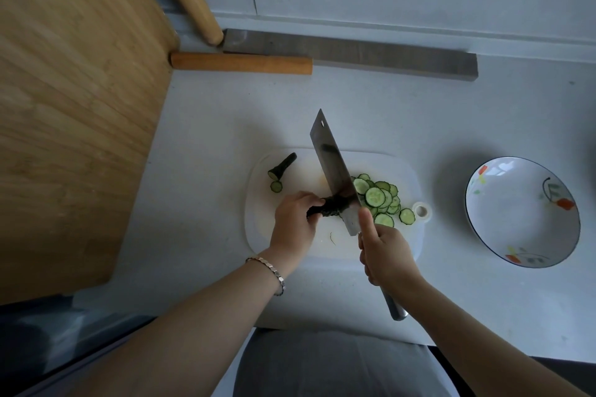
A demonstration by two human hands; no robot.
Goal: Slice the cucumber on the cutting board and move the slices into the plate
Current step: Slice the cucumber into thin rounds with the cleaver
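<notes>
On the white cutting board (pixel 290 245) at the middle of the grey counter (pixel 451 113), the left hand (pixel 295 219) curls its fingers over the dark stub of cucumber (pixel 332 206), pinning it down, with a metal bracelet (pixel 274 271) around the wrist. At 3 o'clock from that hand, the right hand (pixel 385 256) is wrapped tight around the metal handle of a cleaver (pixel 333 167), thumb stretched up along the base of the blade; the handle's end sticks out below the hand toward 5 o'clock. The broad blade runs toward 11 o'clock, its edge down on the cucumber right beside the left fingertips. Just past the blade, at 3 o'clock of it, a heap of cut slices (pixel 379 198) lies overlapping on the board, with 1 slice (pixel 407 215) a little apart next to the board's hanging hole. Near the board's 10 o'clock corner rests a cut-off cucumber end (pixel 282 166) with 1 small round slice (pixel 276 186) just beside it. Well apart from the board, at 3 o'clock, stands the white plate (pixel 503 235) with painted flowers and a dark rim, holding no slices. At 12 o'clock, near the wall, lie a long grey bar (pixel 371 53) and a wooden rod (pixel 242 63), while a large wooden board (pixel 71 106) fills the 9 o'clock side.
</notes>
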